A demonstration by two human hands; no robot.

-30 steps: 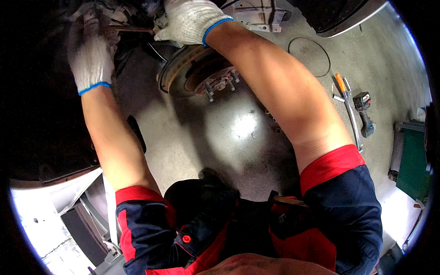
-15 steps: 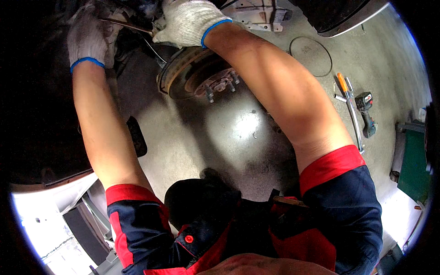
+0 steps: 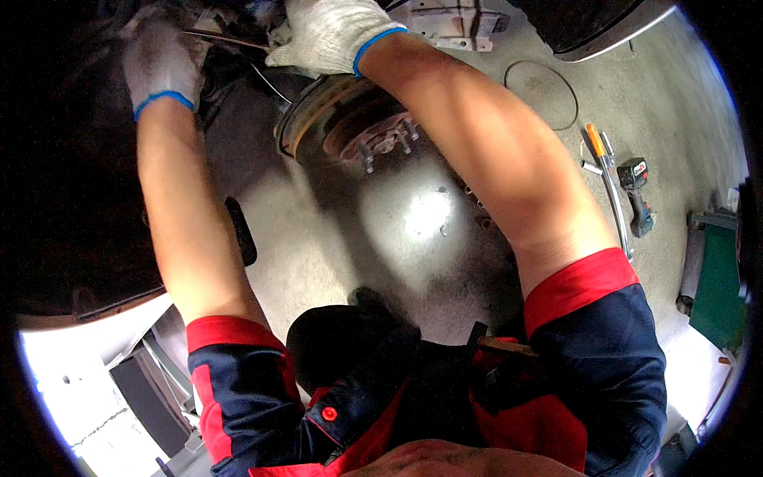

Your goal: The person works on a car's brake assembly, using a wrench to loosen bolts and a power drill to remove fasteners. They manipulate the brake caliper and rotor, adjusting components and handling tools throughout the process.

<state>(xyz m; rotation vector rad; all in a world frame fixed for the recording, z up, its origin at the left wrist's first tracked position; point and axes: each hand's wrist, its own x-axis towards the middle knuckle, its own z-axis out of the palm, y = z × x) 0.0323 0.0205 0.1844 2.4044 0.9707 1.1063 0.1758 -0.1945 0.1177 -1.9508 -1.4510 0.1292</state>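
Observation:
Both my hands wear white knitted gloves with blue cuffs, up in the dark wheel well of a car. My left hand [image 3: 163, 60] is at the upper left, fingers curled and mostly lost in shadow; what they hold cannot be made out. My right hand [image 3: 334, 36] is closed at the right end of a thin metal bar [image 3: 226, 38], which spans the gap between the gloves. Just below my right hand sits a worn brake disc [image 3: 342, 119], its hub and wheel studs [image 3: 388, 143] bare. A thin light rod or cable [image 3: 270, 83] slants toward the disc's edge.
On the floor to the right lie an orange-handled long bar [image 3: 608, 187], a cordless power tool [image 3: 638, 197] and a thin black ring [image 3: 542, 95]. A tyre [image 3: 584, 24] shows at the upper right, a metal bracket [image 3: 453, 24] beside it. A green panel [image 3: 715, 282] stands far right.
My left hand has shifted slightly to the right, closer to my right hand. The bar between them stays in place, and my right hand has barely moved.

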